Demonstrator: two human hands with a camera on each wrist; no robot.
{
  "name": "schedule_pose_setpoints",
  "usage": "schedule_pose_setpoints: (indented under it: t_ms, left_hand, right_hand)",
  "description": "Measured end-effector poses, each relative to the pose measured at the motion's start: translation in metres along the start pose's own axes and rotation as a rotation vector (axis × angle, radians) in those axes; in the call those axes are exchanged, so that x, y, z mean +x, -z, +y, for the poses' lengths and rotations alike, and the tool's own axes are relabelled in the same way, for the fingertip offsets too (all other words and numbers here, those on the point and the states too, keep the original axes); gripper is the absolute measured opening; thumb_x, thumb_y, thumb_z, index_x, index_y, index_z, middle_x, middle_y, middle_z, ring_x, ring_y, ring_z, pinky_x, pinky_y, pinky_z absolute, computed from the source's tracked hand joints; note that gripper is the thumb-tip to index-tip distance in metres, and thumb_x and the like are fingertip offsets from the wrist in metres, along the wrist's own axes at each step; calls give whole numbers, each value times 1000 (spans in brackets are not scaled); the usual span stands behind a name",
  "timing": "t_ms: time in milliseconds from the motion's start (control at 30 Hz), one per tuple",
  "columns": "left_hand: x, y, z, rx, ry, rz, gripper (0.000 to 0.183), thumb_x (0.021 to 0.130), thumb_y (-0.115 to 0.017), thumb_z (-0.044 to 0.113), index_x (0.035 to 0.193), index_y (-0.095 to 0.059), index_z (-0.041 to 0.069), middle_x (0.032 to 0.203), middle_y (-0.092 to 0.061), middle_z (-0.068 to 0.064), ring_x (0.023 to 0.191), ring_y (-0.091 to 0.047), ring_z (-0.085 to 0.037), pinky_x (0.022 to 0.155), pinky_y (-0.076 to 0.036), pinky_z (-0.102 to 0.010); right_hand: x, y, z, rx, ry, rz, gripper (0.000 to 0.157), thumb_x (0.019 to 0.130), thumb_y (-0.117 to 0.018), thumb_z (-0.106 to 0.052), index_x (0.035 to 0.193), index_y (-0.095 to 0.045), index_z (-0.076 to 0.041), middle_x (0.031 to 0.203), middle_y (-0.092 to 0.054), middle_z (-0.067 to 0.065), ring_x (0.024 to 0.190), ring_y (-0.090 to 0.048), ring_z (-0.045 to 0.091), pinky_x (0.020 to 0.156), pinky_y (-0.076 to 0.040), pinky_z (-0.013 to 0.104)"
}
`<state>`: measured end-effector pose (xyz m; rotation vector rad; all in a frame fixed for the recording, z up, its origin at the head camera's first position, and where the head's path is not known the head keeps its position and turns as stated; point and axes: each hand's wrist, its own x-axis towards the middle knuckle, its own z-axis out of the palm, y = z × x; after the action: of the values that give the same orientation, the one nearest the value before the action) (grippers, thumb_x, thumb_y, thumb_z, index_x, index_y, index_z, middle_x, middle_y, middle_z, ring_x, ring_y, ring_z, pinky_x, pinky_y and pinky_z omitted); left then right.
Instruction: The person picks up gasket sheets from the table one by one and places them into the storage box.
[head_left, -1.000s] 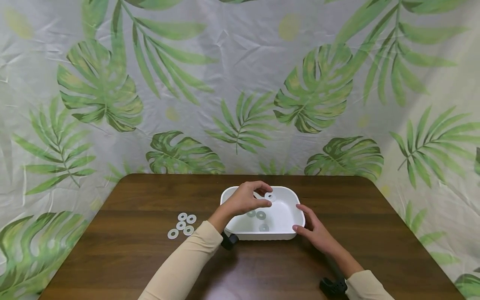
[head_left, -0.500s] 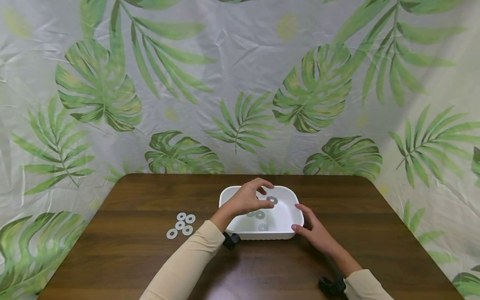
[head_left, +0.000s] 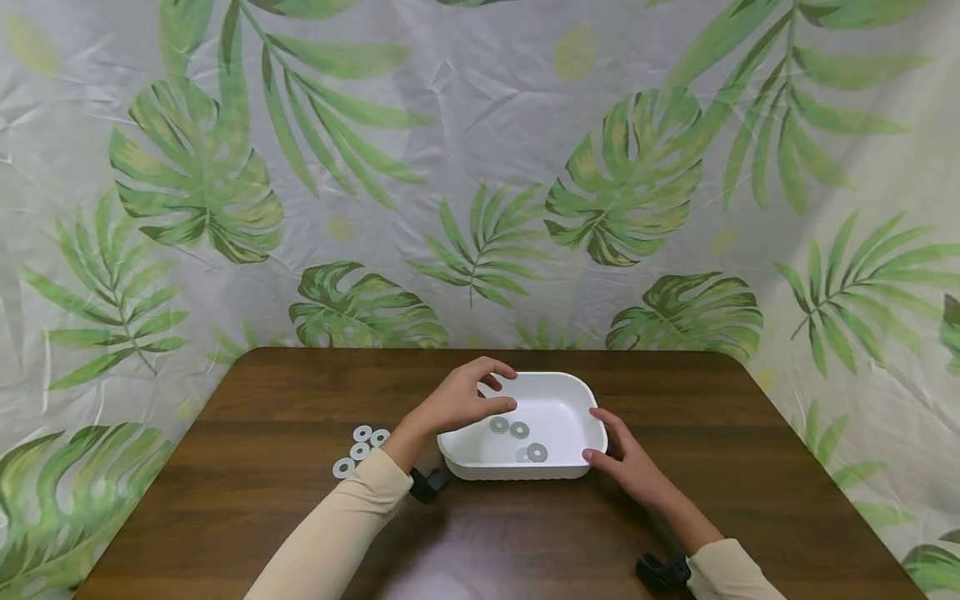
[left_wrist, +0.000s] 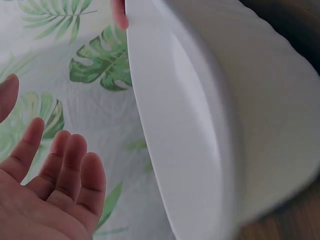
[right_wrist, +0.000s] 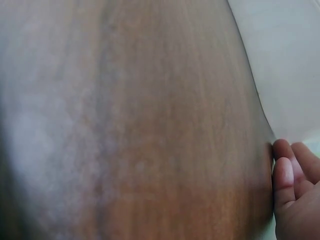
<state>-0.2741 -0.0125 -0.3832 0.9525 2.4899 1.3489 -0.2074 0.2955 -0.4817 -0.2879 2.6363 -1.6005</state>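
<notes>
In the head view, my left hand (head_left: 467, 395) hovers over the left end of a white plastic tub (head_left: 517, 472), thumb and fingers apart with nothing between them. Its loose fingers also show in the left wrist view, beside the tub's wall (left_wrist: 175, 120). My right hand (head_left: 626, 458) holds the tub's right end, thumb at the front corner and fingers at the rim. Flat grey washers lie inside: one washer (head_left: 498, 425) beside another washer (head_left: 519, 430), and a front washer (head_left: 536, 452) partly over one more.
On the brown wooden table (head_left: 525, 542), left of the tub, lies a group of several washers (head_left: 360, 451), partly hidden by my left forearm. A leaf-patterned cloth (head_left: 480, 167) hangs behind the table.
My left hand let go of a washer, which dropped into the tub and now lies near its front. The hand then moved left. My right hand stayed on the tub.
</notes>
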Motion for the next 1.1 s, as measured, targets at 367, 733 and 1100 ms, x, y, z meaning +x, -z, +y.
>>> schedule_pose_setpoints:
  t_ms: [367, 733, 1100]
  left_hand:
    - [-55, 45, -5, 10, -30, 92, 32, 93, -69, 22, 123, -63, 14, 122, -64, -8, 103, -66, -22, 87, -53, -34]
    - [-115, 70, -22, 200, -50, 173, 28, 89, -73, 17, 116, -66, 18, 112, -67, 1, 99, -63, -15, 79, -56, -31]
    - [-169, 74, -63, 219, 15, 277, 26, 86, -76, 13, 109, -67, 21, 107, -68, 4, 92, -65, -10, 73, -55, -25]
  right_hand:
    - [-1, 1, 1, 3, 7, 2, 69, 95, -63, -17, 152, -25, -11, 157, -23, 29, 134, -42, 53, 100, -52, 49]
    - [0, -3, 2, 36, 19, -8, 68, 96, -63, -15, 152, -26, -9, 157, -23, 30, 132, -45, 51, 89, -51, 21]
    - [1, 0, -1, 28, 10, 1, 69, 95, -64, -14, 152, -26, -9, 155, -26, 31, 129, -47, 50, 92, -54, 29]
